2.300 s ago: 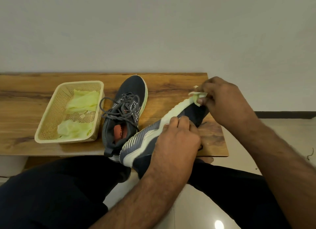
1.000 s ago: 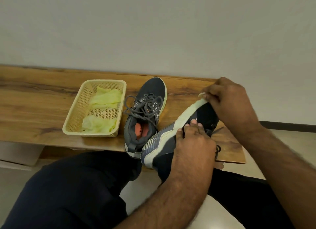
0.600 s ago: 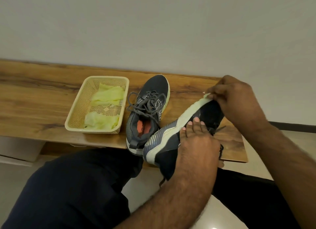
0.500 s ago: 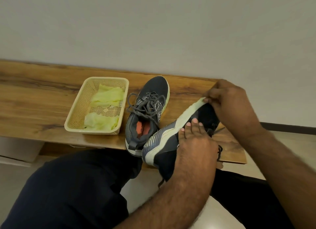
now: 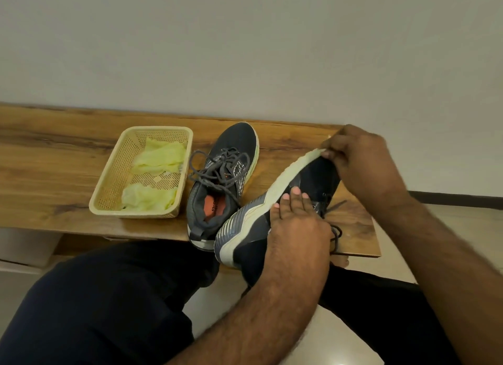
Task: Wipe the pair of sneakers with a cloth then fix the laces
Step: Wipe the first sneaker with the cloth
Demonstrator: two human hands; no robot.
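dark tilted sneaker (image 5: 275,209) points toe toward 1 o'clock, sole up; left hand (image 5: 296,225) grips its side, right hand (image 5: 362,157) pinches a cloth (image 5: 325,147) at the toe.

Home: wooden bench (image 5: 54,168), tiled floor (image 5: 462,223)

On the surface (image 5: 54,174), against the wall: at left, a basket (image 5: 109,198) with cloths (image 5: 158,157) inside, one toward the back, another toward the front. Just right of the basket, an upright sneaker (image 5: 220,185), toe toward the wall, heel at the near edge. Right of that, touching its heel, a second sneaker (image 5: 272,209) tipped on its side, sole turned leftward. On the tipped sneaker's middle, the left hand (image 5: 296,228); at its far toe end, the right hand (image 5: 359,157). Laces (image 5: 336,236) trailing right of the left hand, over the near edge. Below and in front, knees.
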